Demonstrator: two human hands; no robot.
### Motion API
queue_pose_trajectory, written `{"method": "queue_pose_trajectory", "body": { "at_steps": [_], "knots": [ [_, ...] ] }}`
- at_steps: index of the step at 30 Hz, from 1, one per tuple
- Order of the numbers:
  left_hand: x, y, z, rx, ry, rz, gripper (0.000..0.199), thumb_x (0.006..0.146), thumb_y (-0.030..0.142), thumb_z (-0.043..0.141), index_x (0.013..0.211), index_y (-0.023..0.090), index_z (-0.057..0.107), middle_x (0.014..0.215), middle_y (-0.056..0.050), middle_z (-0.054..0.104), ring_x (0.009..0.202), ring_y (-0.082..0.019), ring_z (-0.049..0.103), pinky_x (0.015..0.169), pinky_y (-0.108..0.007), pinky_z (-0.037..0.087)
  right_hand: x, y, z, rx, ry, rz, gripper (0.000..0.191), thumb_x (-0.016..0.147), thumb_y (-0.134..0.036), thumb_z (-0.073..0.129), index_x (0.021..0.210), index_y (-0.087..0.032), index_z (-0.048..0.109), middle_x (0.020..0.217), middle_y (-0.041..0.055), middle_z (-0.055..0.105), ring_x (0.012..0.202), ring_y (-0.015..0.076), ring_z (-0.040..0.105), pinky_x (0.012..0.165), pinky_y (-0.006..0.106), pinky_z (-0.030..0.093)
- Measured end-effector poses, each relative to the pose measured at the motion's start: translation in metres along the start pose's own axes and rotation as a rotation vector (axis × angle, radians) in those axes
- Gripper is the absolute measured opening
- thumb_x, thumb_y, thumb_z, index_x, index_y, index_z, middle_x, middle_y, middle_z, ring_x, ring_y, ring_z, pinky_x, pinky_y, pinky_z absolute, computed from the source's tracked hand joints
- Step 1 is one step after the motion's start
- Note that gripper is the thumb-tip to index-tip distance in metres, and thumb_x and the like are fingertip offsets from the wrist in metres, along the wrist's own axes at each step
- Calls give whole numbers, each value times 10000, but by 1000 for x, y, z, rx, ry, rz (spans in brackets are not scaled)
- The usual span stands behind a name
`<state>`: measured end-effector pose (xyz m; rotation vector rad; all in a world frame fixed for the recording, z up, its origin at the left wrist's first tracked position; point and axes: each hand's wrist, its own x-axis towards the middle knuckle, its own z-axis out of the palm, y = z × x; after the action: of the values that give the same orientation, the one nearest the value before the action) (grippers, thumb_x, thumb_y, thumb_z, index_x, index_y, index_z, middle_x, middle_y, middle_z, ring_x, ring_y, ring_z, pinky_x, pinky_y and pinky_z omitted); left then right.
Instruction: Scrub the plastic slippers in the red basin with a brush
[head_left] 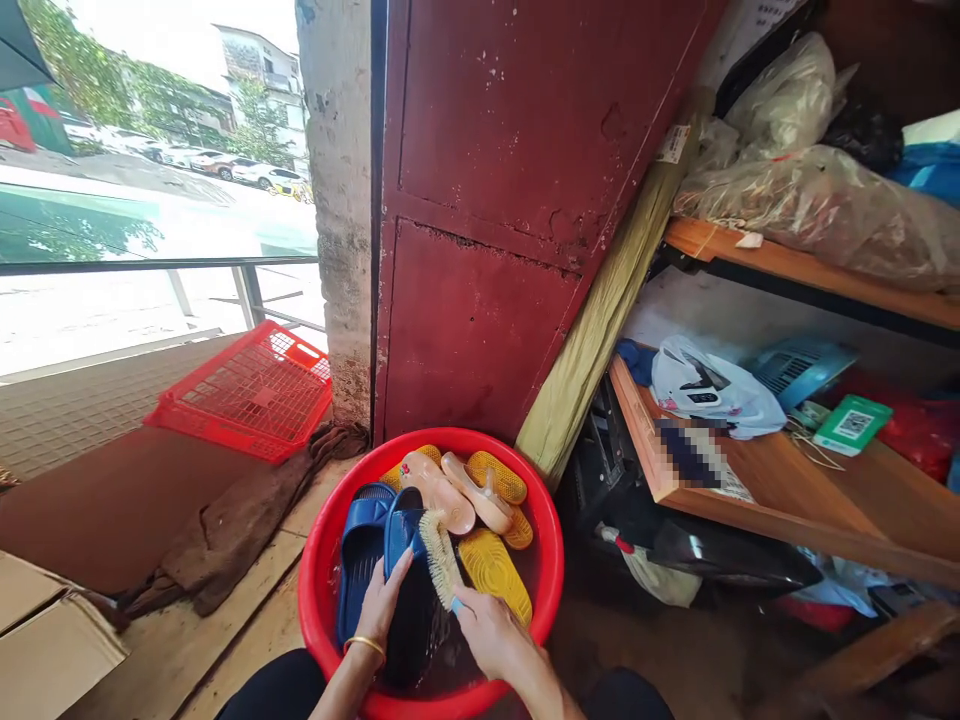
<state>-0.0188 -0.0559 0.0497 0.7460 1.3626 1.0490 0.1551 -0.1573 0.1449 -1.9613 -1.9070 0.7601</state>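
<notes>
A red basin with water in it stands before me. My left hand, with a gold bangle at the wrist, grips a dark blue slipper over the basin. In my right hand is a scrub brush with pale bristles, its blue handle end showing by my fingers. The bristles are against the slipper's right side. A second blue slipper lies on the left in the basin. Clear pinkish sandals rest at the back, among yellow slippers.
A red plastic crate lies on the left near a brown cloth. Cardboard sits at lower left. Behind the basin is a dark red metal door. Wooden shelves with bags and a green QR-code sign stand at right.
</notes>
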Motion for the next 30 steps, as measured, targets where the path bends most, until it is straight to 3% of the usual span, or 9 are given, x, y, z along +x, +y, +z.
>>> {"method": "queue_pose_trajectory", "body": {
  "at_steps": [4,8,11,16,19,22,26,30],
  "knots": [
    [-3,5,0,60,49,11,740,759,536,711,1345,116,547,1532,-191,474,1465,-327,362,1212,-432,264,-31,12,-6,62,-85,-49,430,963,-271,454,1350,-314,636,1264,41,711,1157,226,661,1003,293,457],
    [-3,8,-1,78,66,11,654,733,503,733,1245,113,620,1436,-190,579,1431,-344,415,1196,-456,293,-42,29,-27,180,-21,-35,438,963,-332,477,1375,-287,621,1321,34,676,1223,242,623,1043,334,453],
    [-5,12,-1,53,72,13,484,734,446,730,1109,143,693,1447,-161,576,1459,-329,372,1207,-442,267,-29,33,-39,194,81,-34,450,982,-341,447,1383,-229,616,1325,68,670,1216,250,630,1047,344,460],
    [-13,17,-4,-53,-78,33,227,765,360,694,882,173,748,1314,-112,683,1417,-324,438,1193,-441,307,12,18,-45,101,170,-92,437,978,-289,457,1385,-258,614,1324,71,667,1211,247,637,1046,319,458],
    [-12,14,-8,-108,-23,74,167,800,311,655,821,181,758,1331,-108,672,1460,-293,378,1203,-428,293,18,18,-47,107,164,-127,435,973,-281,461,1376,-259,622,1313,68,674,1213,246,635,1038,316,463],
    [-6,10,-10,-177,37,88,153,826,256,624,822,191,762,1263,-90,713,1468,-252,369,1226,-420,247,0,34,-44,120,92,-95,419,978,-330,455,1345,-266,649,1284,47,695,1192,246,648,1015,322,479],
    [1,9,-5,-410,91,-73,268,871,368,613,1046,214,744,1165,-64,754,1331,-259,550,1178,-470,353,-38,59,-33,102,-10,-50,366,975,-385,472,1245,-331,714,1163,14,755,1060,236,709,933,306,516],
    [2,8,-1,-464,126,-103,320,855,392,659,1120,225,726,1245,-65,726,1366,-251,516,1185,-453,342,-63,66,-11,154,108,-41,441,1000,-406,423,1359,-268,638,1267,58,708,1149,249,666,969,314,502]
  ]
}}
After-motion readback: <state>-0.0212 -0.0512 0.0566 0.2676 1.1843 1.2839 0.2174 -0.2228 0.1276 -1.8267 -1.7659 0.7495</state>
